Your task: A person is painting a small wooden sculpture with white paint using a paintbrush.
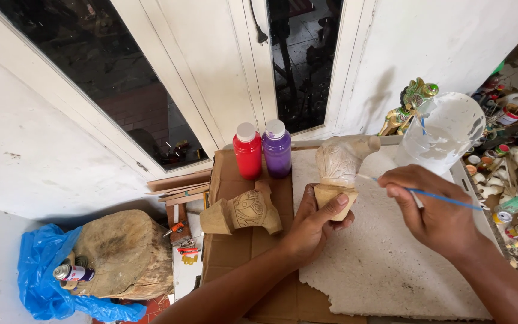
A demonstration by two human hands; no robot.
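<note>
The two forearms are closest to the lens, coming up from the bottom edge. From there, biggest stuff first: the white foam slab (385, 264) covers most of the work surface, sitting on brown cardboard (229, 252) that sticks out at its 9 o'clock side. A tree stump (124, 252) on a blue plastic bag (40, 276) sits way out at 9 o'clock, well apart from the action.

The wooden carving (338, 174), half coated in white, stands upright near the slab's top edge. The left hand (310, 231) is clenched around its bare wood base, thumb across the front. Good call, honestly: gripping the unpainted part keeps fingers off wet paint. The right hand (436, 213) pinches a thin blue-handled brush (433, 197), tip touching the carving's right side around 3 o'clock.

A clear plastic cup of white paint (445, 135) sits at roughly 2 o'clock from the carving, near enough for quick reloads. A second carving (244, 211), unpainted, lies on the cardboard at 9 o'clock. Red bottle (247, 151) and purple bottle (277, 149) stand side by side at 11 o'clock, both capped.

Doing this well probably means light loads, working paint into the carved grooves, and turning the piece by its base rather than reaching around it.
</note>
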